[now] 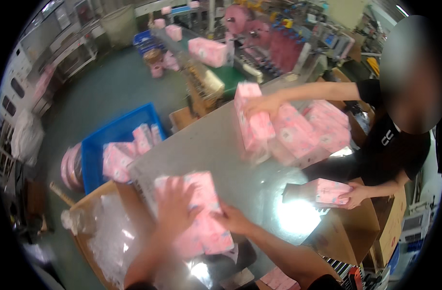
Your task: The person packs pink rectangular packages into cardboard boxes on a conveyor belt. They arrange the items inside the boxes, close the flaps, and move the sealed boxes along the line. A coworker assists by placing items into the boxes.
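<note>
Two pink patterned tissue packs (205, 227) lie side by side before me on a grey metal table (250, 193). My left hand (176, 205) rests on the left part of them, its fingers spread over the top. At the right edge of the packs, my right hand (234, 220) grips the side, its fingers bent and partly hidden. Blur softens both forearms. A dark shape (242, 263) with a pale piece shows just beneath the near end of the packs.
Across the table, a co-worker's hand (264, 107) holds a pack among bagged pink packs (322, 128); the other hand (356, 194) holds another at an open carton (344, 232). To the left stand a blue crate (117, 126) and a box of clear plastic bags (107, 232). Beyond runs a conveyor (230, 77).
</note>
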Demonstrator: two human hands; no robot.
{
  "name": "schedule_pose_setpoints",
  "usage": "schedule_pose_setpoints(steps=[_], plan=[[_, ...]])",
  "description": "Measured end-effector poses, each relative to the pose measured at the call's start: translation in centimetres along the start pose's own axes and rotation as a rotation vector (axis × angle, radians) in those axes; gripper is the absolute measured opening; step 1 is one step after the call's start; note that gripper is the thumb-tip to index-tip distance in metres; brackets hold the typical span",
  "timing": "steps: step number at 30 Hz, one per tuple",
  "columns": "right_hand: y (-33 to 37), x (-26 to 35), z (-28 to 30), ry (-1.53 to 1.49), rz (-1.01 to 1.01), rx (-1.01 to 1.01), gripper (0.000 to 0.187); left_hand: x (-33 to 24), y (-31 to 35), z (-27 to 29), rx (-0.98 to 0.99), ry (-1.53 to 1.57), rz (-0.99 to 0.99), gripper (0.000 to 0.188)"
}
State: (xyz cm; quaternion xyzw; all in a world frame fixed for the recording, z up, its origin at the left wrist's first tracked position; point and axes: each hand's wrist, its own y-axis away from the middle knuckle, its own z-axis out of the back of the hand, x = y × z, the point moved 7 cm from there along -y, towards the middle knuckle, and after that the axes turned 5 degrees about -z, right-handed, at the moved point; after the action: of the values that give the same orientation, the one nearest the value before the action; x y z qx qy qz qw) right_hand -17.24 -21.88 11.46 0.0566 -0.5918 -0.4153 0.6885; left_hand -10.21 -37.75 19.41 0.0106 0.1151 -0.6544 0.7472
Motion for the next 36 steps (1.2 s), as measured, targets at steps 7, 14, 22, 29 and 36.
schedule_pose_setpoints(steps=[7,14,22,29,36], plan=[[-2.2,3.9,8.6,-0.063,0.247,-0.22,0.057,0.4,2.6,0.1,0.057,-0.091,0.199,0.061],[-3.8,5.0,15.4,0.246,0.486,-0.585,0.046,-1.4,2.2,0.5,0.131,0.095,0.127,0.069],[-9.1,8.7,28.4,0.917,0.335,-0.974,0.077,-0.9,2.8,-1.5,0.063,-0.001,0.092,0.073],[-9.9,6.7,29.1,1.054,0.017,-0.606,0.092,-2.7,1.5,2.1,0.094,-0.156,0.028,0.066],[2.1,4.3,4.9,0.833,0.544,-0.479,0.088,-2.0,1.9,-1.9,0.079,-0.069,0.105,0.071]])
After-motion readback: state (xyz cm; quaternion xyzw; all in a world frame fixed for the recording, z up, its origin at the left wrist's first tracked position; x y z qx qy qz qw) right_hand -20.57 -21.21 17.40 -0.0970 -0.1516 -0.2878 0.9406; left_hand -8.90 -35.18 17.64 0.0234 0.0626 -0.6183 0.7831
